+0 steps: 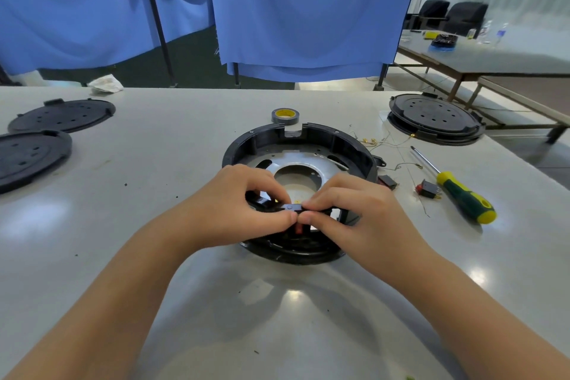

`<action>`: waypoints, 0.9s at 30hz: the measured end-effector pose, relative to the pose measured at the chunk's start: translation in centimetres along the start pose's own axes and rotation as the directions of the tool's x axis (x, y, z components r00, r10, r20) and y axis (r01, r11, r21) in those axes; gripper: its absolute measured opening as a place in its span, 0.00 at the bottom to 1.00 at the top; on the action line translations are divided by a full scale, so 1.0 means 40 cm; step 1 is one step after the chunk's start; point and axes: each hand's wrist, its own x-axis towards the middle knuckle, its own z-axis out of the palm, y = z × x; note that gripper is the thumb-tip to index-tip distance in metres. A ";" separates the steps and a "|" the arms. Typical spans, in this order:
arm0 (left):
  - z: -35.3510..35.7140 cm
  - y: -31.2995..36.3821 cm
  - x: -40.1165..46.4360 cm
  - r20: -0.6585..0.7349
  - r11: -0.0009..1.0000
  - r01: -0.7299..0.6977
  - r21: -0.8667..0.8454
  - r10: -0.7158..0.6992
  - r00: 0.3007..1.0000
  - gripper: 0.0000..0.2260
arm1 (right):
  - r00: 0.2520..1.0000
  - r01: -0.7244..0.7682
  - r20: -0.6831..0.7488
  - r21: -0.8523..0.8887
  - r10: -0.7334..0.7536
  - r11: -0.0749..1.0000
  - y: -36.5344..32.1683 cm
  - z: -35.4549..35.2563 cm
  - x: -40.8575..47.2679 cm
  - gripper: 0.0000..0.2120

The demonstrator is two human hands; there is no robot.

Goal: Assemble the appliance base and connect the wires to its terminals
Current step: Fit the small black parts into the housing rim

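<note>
A round black appliance base [351, 145] with a silver metal plate [311, 160] inside lies in the middle of the grey table [154, 225]. My left hand [246, 203] and my right hand [345, 210] meet over its near rim. Together the fingertips pinch a small black part [291, 207] at that rim. A red piece [298, 228] shows just below the thumbs. Thin wires with brass terminals [370, 141] lie on the table to the right of the base.
A green and yellow screwdriver [462, 194] and a red and black switch [427, 189] lie at the right. A tape roll [286, 116] stands behind the base. Black round covers [61, 116] sit at the left, stacked bases [435, 120] at the far right.
</note>
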 end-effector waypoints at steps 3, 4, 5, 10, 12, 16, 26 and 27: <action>-0.005 -0.004 0.000 -0.008 1.000 0.019 -0.002 -0.019 1.000 0.07 | 1.000 -0.016 0.009 -0.013 0.016 1.000 -0.008 0.004 0.005 0.04; -0.005 -0.006 0.001 -0.015 1.000 0.022 -0.005 -0.022 1.000 0.08 | 0.999 -0.035 -0.005 -0.001 0.035 0.999 -0.005 -0.003 0.007 0.04; -0.004 -0.007 0.001 -0.021 1.000 0.024 -0.009 -0.024 0.999 0.09 | 0.996 -0.071 -0.056 0.016 0.072 0.997 0.002 -0.017 0.008 0.04; -0.003 -0.016 0.003 -0.031 1.000 0.028 -0.002 -0.028 0.999 0.13 | 0.815 -0.464 -0.435 -0.094 0.383 0.881 0.110 -0.115 0.016 0.04; -0.003 -0.015 0.004 -0.031 0.999 0.038 -0.010 -0.038 0.999 0.14 | 0.747 -0.651 -0.366 -0.234 0.555 0.722 0.163 -0.118 0.012 0.08; 0.001 -0.008 0.004 -0.050 1.000 0.023 0.022 -0.021 0.999 0.12 | 0.659 -0.709 -0.194 -0.484 0.727 0.513 0.209 -0.088 0.006 0.21; 0.016 -0.005 0.004 -0.054 0.987 0.003 0.158 0.006 0.999 0.20 | 0.734 -0.679 -0.250 -0.302 0.632 0.669 0.205 -0.089 0.010 0.14; 0.016 -0.006 0.005 -0.050 0.987 0.010 0.161 -0.002 0.999 0.20 | 0.738 -0.671 -0.293 -0.220 0.608 0.708 0.197 -0.096 0.009 0.14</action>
